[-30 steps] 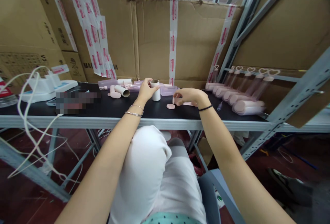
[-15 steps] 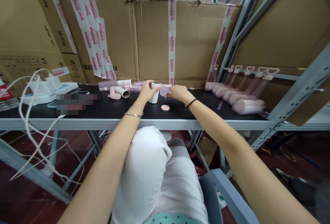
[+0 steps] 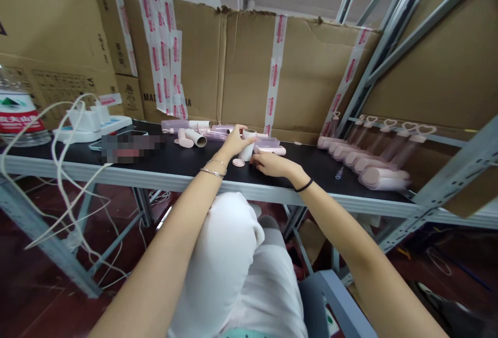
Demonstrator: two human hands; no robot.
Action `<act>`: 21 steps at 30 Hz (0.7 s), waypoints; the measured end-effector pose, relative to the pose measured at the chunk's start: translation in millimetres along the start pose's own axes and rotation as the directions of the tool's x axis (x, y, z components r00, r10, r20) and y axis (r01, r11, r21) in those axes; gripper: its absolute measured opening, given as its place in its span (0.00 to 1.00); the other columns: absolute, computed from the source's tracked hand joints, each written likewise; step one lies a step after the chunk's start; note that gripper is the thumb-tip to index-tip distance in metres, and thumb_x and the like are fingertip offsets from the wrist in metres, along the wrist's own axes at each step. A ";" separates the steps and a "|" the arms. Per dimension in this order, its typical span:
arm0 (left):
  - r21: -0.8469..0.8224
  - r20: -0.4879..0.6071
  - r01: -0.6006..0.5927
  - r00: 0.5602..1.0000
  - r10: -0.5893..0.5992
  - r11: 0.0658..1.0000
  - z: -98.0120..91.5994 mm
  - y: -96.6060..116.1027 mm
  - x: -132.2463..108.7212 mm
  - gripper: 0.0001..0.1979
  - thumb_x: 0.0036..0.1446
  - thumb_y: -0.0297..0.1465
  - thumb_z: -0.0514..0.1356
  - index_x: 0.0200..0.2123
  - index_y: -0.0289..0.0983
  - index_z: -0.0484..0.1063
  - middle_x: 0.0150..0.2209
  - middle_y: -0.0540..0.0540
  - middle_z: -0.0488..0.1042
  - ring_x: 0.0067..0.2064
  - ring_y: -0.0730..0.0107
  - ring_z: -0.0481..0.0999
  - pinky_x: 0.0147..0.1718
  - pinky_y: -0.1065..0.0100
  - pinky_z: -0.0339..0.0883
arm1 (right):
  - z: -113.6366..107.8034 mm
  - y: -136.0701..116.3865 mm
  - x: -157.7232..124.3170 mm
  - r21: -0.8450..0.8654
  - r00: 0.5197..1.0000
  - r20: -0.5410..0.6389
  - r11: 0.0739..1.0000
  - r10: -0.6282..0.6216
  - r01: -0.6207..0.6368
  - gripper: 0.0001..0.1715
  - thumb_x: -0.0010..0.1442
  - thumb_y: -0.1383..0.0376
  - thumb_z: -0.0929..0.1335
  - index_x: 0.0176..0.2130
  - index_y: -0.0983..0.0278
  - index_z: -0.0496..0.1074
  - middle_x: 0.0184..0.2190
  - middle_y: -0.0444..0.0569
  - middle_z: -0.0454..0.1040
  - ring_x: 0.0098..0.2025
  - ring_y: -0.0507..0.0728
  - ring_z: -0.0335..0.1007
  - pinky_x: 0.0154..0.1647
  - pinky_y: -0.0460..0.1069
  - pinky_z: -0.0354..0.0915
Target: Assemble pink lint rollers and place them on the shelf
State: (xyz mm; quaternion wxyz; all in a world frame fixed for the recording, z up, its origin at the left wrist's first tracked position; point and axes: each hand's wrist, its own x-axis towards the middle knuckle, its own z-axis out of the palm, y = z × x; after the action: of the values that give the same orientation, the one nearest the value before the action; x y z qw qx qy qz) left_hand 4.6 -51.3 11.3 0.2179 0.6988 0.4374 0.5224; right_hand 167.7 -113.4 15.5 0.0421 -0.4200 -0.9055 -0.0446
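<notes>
My left hand (image 3: pixel 235 142) is wrapped round a white cylindrical tube (image 3: pixel 248 152), which stands upright on the black tabletop with its rim facing up. Just right of the tube's base is my right hand (image 3: pixel 271 164), low over the table. Its fingers are loosely bent, and I see nothing between them. A small pink disc (image 3: pixel 238 162) lies flat by the tube's foot, left of my right fingertips. Behind my right hand rest a translucent purple piece (image 3: pixel 269 141) and a pale pink cylinder (image 3: pixel 277 150).
More tubes, including an open white one (image 3: pixel 196 138), lie left of my hands. Pink cylinders with heart-shaped handles (image 3: pixel 390 123) line the right end, near a small vial (image 3: pixel 339 173). At left are a power strip (image 3: pixel 89 129), cables and a water bottle (image 3: pixel 20 115). Cardboard (image 3: pixel 249 79) stands behind.
My right hand has let go of the translucent purple piece and come down beside the tube's base. My left hand still grips the tube. The view has shifted slightly.
</notes>
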 end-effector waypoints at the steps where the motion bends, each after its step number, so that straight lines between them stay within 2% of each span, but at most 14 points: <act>1: 0.004 -0.001 0.000 1.000 0.000 1.000 -0.1 0.3 -0.3 0.27 0.50 0.33 0.67 0.51 0.33 0.63 0.53 0.38 0.71 0.51 0.64 0.73 0.51 0.63 0.65 | 1.9 -1.8 0.3 0.003 0.998 -0.052 1.000 -0.020 0.021 0.20 0.62 0.73 0.60 0.53 0.72 0.69 0.50 0.62 0.72 0.50 0.61 0.71 0.53 0.53 0.64; 4: 0.009 -0.003 0.013 1.000 -0.013 1.000 -0.1 0.4 -0.7 0.26 0.50 0.33 0.67 0.51 0.34 0.63 0.52 0.39 0.72 0.50 0.64 0.73 0.51 0.63 0.65 | 7.0 -15.4 0.7 0.034 0.965 -0.201 0.984 -0.166 0.176 0.21 0.66 0.67 0.60 0.56 0.71 0.67 0.55 0.61 0.68 0.57 0.63 0.66 0.59 0.57 0.62; 7: 0.012 -0.013 0.015 1.000 -0.015 1.000 0.1 -0.5 -0.4 0.26 0.51 0.32 0.66 0.51 0.34 0.63 0.52 0.39 0.72 0.51 0.64 0.72 0.51 0.63 0.65 | 8.5 -33.5 1.6 0.060 0.942 -0.182 0.953 -0.281 0.296 0.21 0.68 0.62 0.60 0.55 0.69 0.69 0.55 0.59 0.70 0.58 0.63 0.65 0.62 0.59 0.60; 11: -0.002 0.002 0.007 1.000 -0.007 1.000 0.0 -2.1 -0.3 0.26 0.51 0.33 0.66 0.51 0.33 0.62 0.53 0.38 0.72 0.51 0.64 0.72 0.51 0.63 0.65 | 2.5 -48.7 -12.2 0.121 0.957 -0.117 0.953 -0.266 0.279 0.27 0.64 0.52 0.65 0.53 0.70 0.69 0.50 0.60 0.71 0.53 0.63 0.67 0.58 0.58 0.64; 13: -0.005 0.007 -0.003 1.000 0.003 1.000 0.2 -3.1 -0.3 0.26 0.51 0.34 0.66 0.50 0.34 0.63 0.53 0.38 0.72 0.51 0.64 0.72 0.51 0.63 0.65 | 1.5 -51.9 -28.0 0.149 0.956 -0.124 0.948 -0.264 0.281 0.29 0.61 0.52 0.68 0.54 0.69 0.67 0.49 0.59 0.71 0.52 0.62 0.67 0.55 0.56 0.65; 15: 0.001 0.005 -0.020 1.000 0.020 1.000 0.7 -4.6 0.3 0.26 0.51 0.35 0.67 0.50 0.34 0.63 0.53 0.38 0.71 0.52 0.63 0.72 0.52 0.62 0.65 | 4.4 -52.5 -45.2 0.131 0.956 -0.142 0.952 -0.257 0.276 0.24 0.61 0.57 0.69 0.53 0.67 0.67 0.46 0.56 0.72 0.50 0.61 0.67 0.53 0.54 0.66; 17: 0.005 0.002 -0.030 1.000 0.030 1.000 1.6 -7.1 1.8 0.27 0.50 0.36 0.67 0.51 0.34 0.63 0.53 0.37 0.71 0.51 0.62 0.72 0.51 0.62 0.65 | 8.7 -48.9 -58.8 0.098 0.958 -0.163 0.962 -0.237 0.254 0.13 0.64 0.63 0.65 0.48 0.64 0.70 0.42 0.54 0.72 0.46 0.59 0.69 0.49 0.53 0.66; 19: -0.002 0.008 -0.034 0.999 0.034 0.999 2.9 -10.3 4.0 0.27 0.50 0.36 0.67 0.51 0.33 0.63 0.53 0.37 0.71 0.50 0.61 0.73 0.51 0.61 0.66 | 9.3 -39.8 -63.8 0.110 0.949 -0.242 0.966 -0.201 0.233 0.11 0.66 0.66 0.60 0.44 0.62 0.71 0.42 0.53 0.73 0.44 0.57 0.70 0.48 0.51 0.66; 21: -0.021 0.021 -0.038 0.999 0.038 0.999 4.6 -13.6 6.5 0.28 0.50 0.35 0.67 0.52 0.32 0.63 0.52 0.36 0.71 0.50 0.61 0.73 0.51 0.60 0.66 | 2.4 -25.4 -57.0 0.202 0.915 -0.395 0.963 -0.087 0.179 0.13 0.66 0.65 0.60 0.46 0.61 0.70 0.42 0.52 0.74 0.42 0.56 0.71 0.47 0.50 0.66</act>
State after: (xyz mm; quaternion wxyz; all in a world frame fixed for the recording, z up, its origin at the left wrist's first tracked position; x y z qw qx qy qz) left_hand 4.1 -38.0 2.8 0.2198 0.7102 0.4162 0.5236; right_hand 185.0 -172.6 5.4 0.2638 -0.3324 -0.9052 -0.0216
